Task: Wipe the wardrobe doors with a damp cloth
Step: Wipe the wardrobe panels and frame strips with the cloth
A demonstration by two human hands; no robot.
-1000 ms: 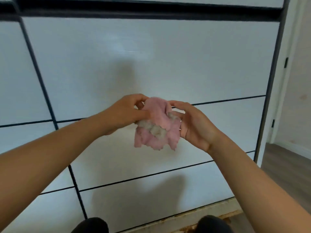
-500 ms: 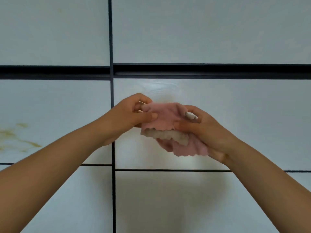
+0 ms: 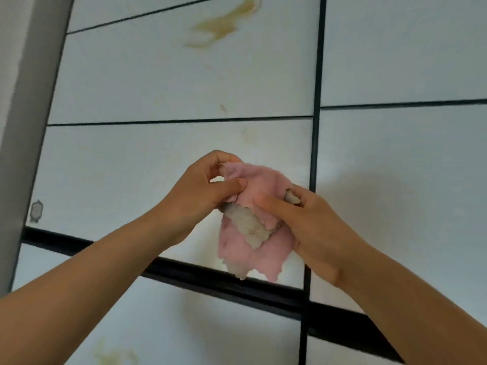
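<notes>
A crumpled pink cloth (image 3: 253,243) with a grey-white underside hangs in front of the white wardrobe doors (image 3: 158,83). My left hand (image 3: 203,191) pinches its upper left edge between thumb and fingers. My right hand (image 3: 303,219) grips its right side, thumb across the front. The cloth is held in the air, apart from the door surface. Yellow-brown stains mark the upper panel (image 3: 224,25) and the lower left panel (image 3: 113,356).
Black strips divide the doors into panels, with a thick horizontal bar (image 3: 210,277) and a vertical divider (image 3: 315,127) behind the hands. A grey frame edge (image 3: 21,101) runs along the left. A small grey sticker (image 3: 36,210) sits low on the left panel.
The view has swung up and to the left across the doors, bringing the stained panels and left frame into sight. Both hands keep hold of the cloth and have reworked their grip.
</notes>
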